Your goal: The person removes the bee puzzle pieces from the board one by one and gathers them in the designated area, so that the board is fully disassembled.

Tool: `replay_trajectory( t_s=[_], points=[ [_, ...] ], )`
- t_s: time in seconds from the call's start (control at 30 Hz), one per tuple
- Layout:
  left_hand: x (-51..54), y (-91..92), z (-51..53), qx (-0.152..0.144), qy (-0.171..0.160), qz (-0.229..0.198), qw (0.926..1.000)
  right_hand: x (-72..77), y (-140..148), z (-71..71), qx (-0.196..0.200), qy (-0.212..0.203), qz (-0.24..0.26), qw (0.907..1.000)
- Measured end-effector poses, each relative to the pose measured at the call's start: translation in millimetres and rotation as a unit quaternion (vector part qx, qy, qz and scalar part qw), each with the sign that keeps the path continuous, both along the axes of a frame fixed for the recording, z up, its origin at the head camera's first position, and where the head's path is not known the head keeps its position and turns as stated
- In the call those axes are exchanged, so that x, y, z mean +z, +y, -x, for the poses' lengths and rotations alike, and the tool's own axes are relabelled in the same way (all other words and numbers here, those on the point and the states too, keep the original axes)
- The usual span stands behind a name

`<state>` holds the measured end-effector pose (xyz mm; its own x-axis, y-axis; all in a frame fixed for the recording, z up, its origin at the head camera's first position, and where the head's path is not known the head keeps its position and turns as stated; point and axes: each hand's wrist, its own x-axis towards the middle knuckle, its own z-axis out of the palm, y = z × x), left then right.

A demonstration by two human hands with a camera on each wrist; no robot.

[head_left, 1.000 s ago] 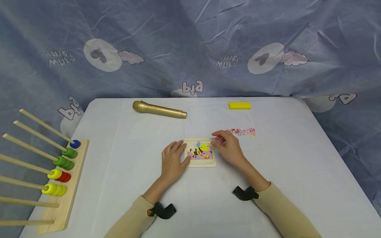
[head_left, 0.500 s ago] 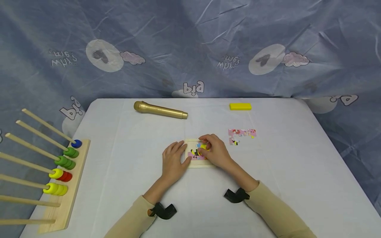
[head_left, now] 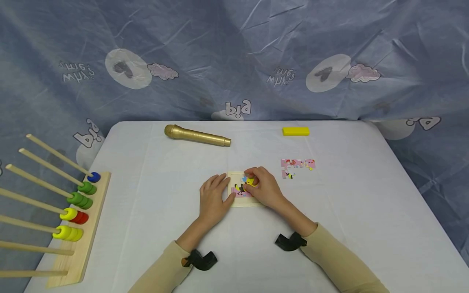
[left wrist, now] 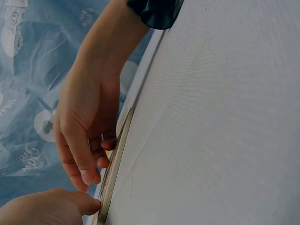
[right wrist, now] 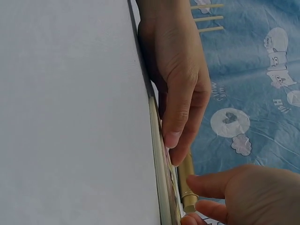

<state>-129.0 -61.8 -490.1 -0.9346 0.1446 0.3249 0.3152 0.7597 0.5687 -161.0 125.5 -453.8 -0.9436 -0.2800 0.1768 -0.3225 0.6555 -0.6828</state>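
Note:
A small square jigsaw puzzle in a pale wooden frame (head_left: 246, 202) lies flat on the table, showing part of a yellow-and-black cartoon picture on pink. My left hand (head_left: 212, 199) rests beside it with fairly straight fingers, its thumb touching the frame's left edge. Over the puzzle's right half, my right hand (head_left: 269, 189) reaches down with bent fingers; thumb and fingertips are at the picture. Whether they pinch a piece is hidden. In the right wrist view, the right hand (right wrist: 180, 89) stands over the thin frame edge. Loose puzzle pieces (head_left: 297, 163) lie right of the frame.
A gold microphone (head_left: 198, 136) lies at the back of the white-covered table (head_left: 351, 195). Back right is a yellow block (head_left: 295, 131). Along the left edge stands a wooden bead rack (head_left: 91, 232) with long rods and coloured rings. A blue-grey printed curtain (head_left: 234, 61) hangs behind.
My right hand has moved left from the frame's right edge onto the puzzle, uncovering a loose puzzle piece below the row. It barely moves in the last half second. The left hand stays put.

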Motion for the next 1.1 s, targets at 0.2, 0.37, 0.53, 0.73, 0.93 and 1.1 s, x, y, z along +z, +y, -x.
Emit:
replay_trajectory(
  t_s=[0.2, 0.37, 0.53, 0.73, 0.93, 1.1],
  points=[
    [0.2, 0.5, 0.0, 0.000, -0.001, 0.003, 1.0000, -3.9, 0.1, -0.7, -0.004, 0.012, -0.022, 0.9997],
    [0.8, 0.7, -0.1, -0.001, -0.001, 0.004, 1.0000, -7.1, 0.0, -1.2, -0.003, 0.030, -0.032, 0.9990],
    [1.4, 0.3, -0.5, 0.000, -0.005, 0.004, 1.0000, -9.1, -1.1, -0.5, 0.001, 0.032, -0.037, 0.9988],
    [2.3, -0.3, 0.3, 0.001, -0.006, -0.001, 1.0000, -8.8, -2.7, -0.2, 0.000, 0.025, -0.042, 0.9988],
    [2.1, -0.3, 0.0, 0.000, -0.007, -0.003, 1.0000, -7.9, -3.6, -0.6, 0.003, 0.042, -0.028, 0.9987],
    [1.7, 0.2, -0.3, 0.000, -0.007, -0.005, 1.0000, -8.4, -2.4, -0.3, 0.009, 0.042, 0.004, 0.9991]
  ],
)
